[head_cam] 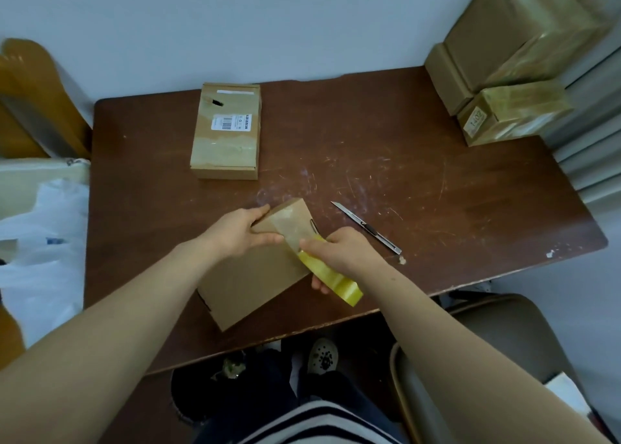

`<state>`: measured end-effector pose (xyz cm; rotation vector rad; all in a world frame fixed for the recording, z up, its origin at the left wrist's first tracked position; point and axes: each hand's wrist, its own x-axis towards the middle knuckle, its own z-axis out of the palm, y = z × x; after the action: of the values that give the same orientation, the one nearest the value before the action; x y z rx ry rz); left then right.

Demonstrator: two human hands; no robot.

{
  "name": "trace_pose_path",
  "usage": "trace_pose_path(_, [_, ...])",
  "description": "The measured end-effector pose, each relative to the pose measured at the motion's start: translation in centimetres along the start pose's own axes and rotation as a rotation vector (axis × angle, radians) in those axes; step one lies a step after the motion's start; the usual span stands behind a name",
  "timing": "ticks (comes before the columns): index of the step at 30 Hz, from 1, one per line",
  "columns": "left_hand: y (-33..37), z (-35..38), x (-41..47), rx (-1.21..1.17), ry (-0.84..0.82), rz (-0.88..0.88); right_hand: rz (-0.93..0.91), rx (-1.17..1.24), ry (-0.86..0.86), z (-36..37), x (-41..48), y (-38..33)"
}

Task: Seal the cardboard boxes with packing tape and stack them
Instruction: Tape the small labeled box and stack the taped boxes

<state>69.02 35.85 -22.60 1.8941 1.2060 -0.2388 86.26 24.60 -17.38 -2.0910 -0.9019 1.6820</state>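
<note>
The person stands at a dark brown wooden worktop [437, 191], scratched and scuffed across its middle. Near the front edge lies a plain brown cardboard box [255, 275], turned at an angle, its far end pointing away toward the wall. The left hand [242, 231] grips that far end, fingers curled over the corner and thumb laid across the top face. The right hand [342, 252] is clamped around a roll of yellow packing tape [331, 273], held against the box's right side, the thumb pressing near where the tape leaves the roll. A clear, glossy strip of tape [292, 221] runs from the roll up over the box's far end.

Just beside the right hand, on the bare wood, lies a slim metal utility knife [366, 226] with its blade out, pointing away. Farther back, well apart from the hands, sits 1 flat brown cardboard box with a white barcode label [226, 131] and a band of tape across it. At the back right corner, a pile of tape-wrapped brown cardboard boxes [504, 57] is stacked against the wall. A white plastic bag [40, 242] lies off the left edge, and a tan chair [504, 326] stands at the right.
</note>
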Motion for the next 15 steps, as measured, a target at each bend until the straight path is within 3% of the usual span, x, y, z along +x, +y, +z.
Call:
trace_pose_path(2, [-0.1, 0.2, -0.1, 0.082, 0.079, 0.028, -0.012, 0.029, 0.009, 0.3, 0.3, -0.6])
trace_pose_path(5, [0.7, 1.2, -0.3, 0.279, 0.267, 0.3, -0.029, 0.054, -0.01, 0.0, 0.9, -1.6])
trace_pose_path(7, [1.1, 2.1, -0.6, 0.316, 0.293, 0.417, -0.026, 0.06, -0.016, -0.2, 1.2, -2.4])
trace_pose_path(11, [-1.3, 3.5, -0.6, 0.456, 0.064, 0.335, -0.134, 0.047, 0.131, -1.0, 1.3, -3.5])
trace_pose_path(15, [-2.1, 4.6, -0.6, 0.45, 0.147, 0.288, -0.185, 0.083, 0.075, -0.5, 0.8, -3.2])
